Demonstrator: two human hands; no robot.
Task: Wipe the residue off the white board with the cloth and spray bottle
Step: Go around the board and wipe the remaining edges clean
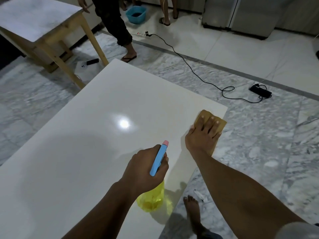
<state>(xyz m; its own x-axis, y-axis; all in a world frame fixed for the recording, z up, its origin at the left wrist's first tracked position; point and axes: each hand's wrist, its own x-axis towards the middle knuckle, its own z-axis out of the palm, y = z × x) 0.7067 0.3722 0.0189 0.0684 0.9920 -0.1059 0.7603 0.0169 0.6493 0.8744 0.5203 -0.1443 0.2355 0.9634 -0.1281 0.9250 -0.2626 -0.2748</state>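
A large glossy white board [89, 135] fills the middle of the view, with a bright light reflection near its centre. My left hand [146, 168] grips a spray bottle [151, 199] with a yellow body and a blue trigger head tipped pink, held just above the board's near right part. My right hand [202, 135] presses flat on a tan cloth [205, 116] at the board's right edge, close to the far right corner; part of the cloth hangs past the edge. No residue shows clearly on the board.
A wooden table [39, 26] stands at the far left. A black cable [189, 66] crosses the marble floor to a black adapter [260, 91]. A person's legs [119, 26] are beyond the board, near a blue basin [136, 13]. My bare foot [191, 206] is by the board's right edge.
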